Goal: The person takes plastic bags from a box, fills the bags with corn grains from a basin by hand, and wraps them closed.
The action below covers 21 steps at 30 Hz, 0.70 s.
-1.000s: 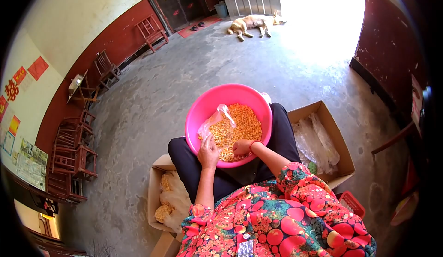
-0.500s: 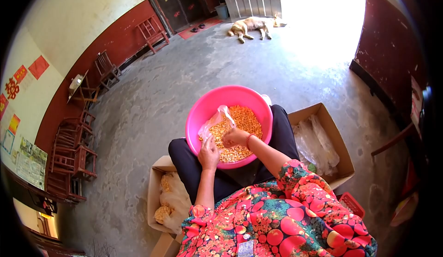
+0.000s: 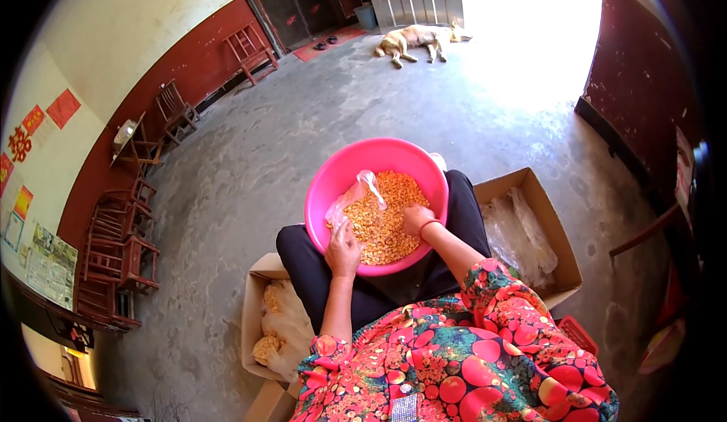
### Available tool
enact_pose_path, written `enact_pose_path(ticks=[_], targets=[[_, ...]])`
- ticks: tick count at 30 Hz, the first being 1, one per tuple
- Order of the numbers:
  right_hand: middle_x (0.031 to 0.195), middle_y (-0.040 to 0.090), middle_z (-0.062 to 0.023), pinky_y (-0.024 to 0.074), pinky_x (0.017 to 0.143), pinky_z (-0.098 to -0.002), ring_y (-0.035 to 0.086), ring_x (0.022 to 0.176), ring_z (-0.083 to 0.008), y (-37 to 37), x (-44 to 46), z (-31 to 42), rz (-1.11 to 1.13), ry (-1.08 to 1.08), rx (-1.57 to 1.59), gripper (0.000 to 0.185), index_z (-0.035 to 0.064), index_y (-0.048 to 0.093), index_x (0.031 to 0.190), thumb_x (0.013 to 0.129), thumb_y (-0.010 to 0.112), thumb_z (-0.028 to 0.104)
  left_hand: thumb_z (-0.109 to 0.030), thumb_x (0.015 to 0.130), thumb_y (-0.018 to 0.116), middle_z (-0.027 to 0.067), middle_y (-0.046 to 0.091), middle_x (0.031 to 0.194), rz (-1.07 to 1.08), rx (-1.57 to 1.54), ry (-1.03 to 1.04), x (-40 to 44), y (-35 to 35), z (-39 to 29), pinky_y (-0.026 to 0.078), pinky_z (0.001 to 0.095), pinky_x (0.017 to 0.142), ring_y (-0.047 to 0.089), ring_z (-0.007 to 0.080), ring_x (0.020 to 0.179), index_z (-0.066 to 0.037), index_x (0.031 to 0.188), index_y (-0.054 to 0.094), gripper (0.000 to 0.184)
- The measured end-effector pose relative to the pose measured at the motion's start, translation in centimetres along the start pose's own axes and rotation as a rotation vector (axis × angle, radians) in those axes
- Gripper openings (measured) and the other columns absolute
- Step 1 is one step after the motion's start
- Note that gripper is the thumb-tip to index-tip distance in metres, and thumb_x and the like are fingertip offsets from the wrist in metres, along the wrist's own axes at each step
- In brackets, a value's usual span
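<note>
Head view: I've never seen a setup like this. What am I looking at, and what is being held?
No machine here: these are a person's two bare hands, seen by a head-worn camera looking forward and down. A pink basin at the person's legs holds orange-yellow grains. The left hand is at a clear plastic bag in the basin, seemingly holding it; the right hand is among the grains, its grip unclear. Open cardboard boxes stand on either side.

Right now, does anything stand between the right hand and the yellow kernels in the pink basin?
Nothing visible does: the right hand is inside the pink basin, right at the yellow kernels. The clear plastic bag lies off to its left, near the left hand.
</note>
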State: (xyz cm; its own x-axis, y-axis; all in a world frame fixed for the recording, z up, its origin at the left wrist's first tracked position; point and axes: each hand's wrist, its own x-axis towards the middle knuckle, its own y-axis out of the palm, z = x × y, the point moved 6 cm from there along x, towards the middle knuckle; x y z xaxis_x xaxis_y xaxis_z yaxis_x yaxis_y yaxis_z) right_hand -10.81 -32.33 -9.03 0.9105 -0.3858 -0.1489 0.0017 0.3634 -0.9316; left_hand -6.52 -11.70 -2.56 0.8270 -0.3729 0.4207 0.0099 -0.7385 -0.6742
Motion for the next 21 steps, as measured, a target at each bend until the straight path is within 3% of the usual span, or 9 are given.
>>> enact_pose_path(ticks=[4, 6, 10, 14, 17, 20, 21], targets=[[0.096, 0.060, -0.0169, 0.0471, 0.075, -0.0396, 0.057, 0.091, -0.0313, 1.2, -0.5, 0.7, 0.146, -0.038, -0.091, 0.034, 0.0059, 0.060, 0.097, 0.066, 0.053, 0.017, -0.006, 0.071, 0.049, 0.0134, 0.057, 0.102, -0.004, -0.008, 0.007, -0.2, 0.2, 0.2, 0.047, 0.0377, 0.074, 0.057, 0.0305, 0.088, -0.009, 0.105, 0.055, 0.034], [0.095, 0.060, -0.0165, 0.0466, 0.076, -0.0394, 0.057, 0.090, -0.0320, 3.5, -1.4, 2.2, 0.424, -0.302, -0.207, 0.034, 0.0049, 0.061, 0.096, 0.066, 0.050, 0.017, -0.006, 0.072, 0.049, 0.0132, 0.057, 0.102, -0.001, -0.018, -0.010, 0.0, 0.4, 0.4, 0.047, 0.0376, 0.074, 0.057, 0.0304, 0.088, -0.009, 0.105, 0.055, 0.034], [0.082, 0.062, -0.0176, 0.0463, 0.070, -0.0400, 0.059, 0.080, -0.0331, 4.6, -1.8, 3.1, 0.511, -0.435, -0.198, 0.027, 0.0055, 0.065, 0.083, 0.065, 0.052, 0.022, -0.006, 0.072, 0.048, 0.0125, 0.057, 0.103, -0.006, -0.021, 0.010, 0.0, 0.5, 0.7, 0.047, 0.0373, 0.073, 0.057, 0.0299, 0.088, -0.009, 0.104, 0.056, 0.033], [0.083, 0.063, -0.0158, 0.0474, 0.068, -0.0390, 0.060, 0.080, -0.0307, 6.3, -0.3, 2.4, 0.425, -0.461, -0.181, 0.026, 0.0035, 0.066, 0.082, 0.066, 0.054, 0.020, -0.007, 0.072, 0.049, 0.0120, 0.057, 0.103, -0.002, -0.017, 0.003, -0.1, 0.2, 0.2, 0.047, 0.0370, 0.074, 0.057, 0.0296, 0.088, -0.009, 0.104, 0.056, 0.032], [0.079, 0.061, -0.0180, 0.0461, 0.066, -0.0409, 0.058, 0.070, -0.0351, 5.7, 0.0, 2.5, 0.409, -0.493, -0.091, 0.027, 0.0044, 0.064, 0.079, 0.063, 0.054, 0.023, -0.007, 0.073, 0.050, 0.0118, 0.057, 0.103, 0.002, -0.005, 0.026, -0.1, -0.1, -0.2, 0.047, 0.0368, 0.074, 0.057, 0.0295, 0.088, -0.009, 0.103, 0.056, 0.032], [0.074, 0.062, -0.0149, 0.0476, 0.059, -0.0377, 0.060, 0.065, -0.0301, 4.6, 0.1, 2.5, 0.371, -0.477, 0.052, 0.022, 0.0030, 0.063, 0.078, 0.067, 0.052, 0.019, -0.008, 0.073, 0.051, 0.0116, 0.057, 0.102, -0.003, 0.032, 0.048, -0.1, -0.1, -0.2, 0.047, 0.0366, 0.074, 0.058, 0.0290, 0.087, -0.009, 0.103, 0.056, 0.031], [0.072, 0.061, -0.0124, 0.0482, 0.056, -0.0351, 0.060, 0.063, -0.0262, 4.6, -0.3, 2.0, 0.520, -0.309, 0.281, 0.021, 0.0031, 0.063, 0.080, 0.069, 0.052, 0.016, -0.008, 0.073, 0.051, 0.0116, 0.057, 0.102, -0.003, 0.032, 0.048, 0.0, 0.0, -0.2, 0.047, 0.0366, 0.074, 0.058, 0.0290, 0.087, -0.009, 0.103, 0.056, 0.031]])
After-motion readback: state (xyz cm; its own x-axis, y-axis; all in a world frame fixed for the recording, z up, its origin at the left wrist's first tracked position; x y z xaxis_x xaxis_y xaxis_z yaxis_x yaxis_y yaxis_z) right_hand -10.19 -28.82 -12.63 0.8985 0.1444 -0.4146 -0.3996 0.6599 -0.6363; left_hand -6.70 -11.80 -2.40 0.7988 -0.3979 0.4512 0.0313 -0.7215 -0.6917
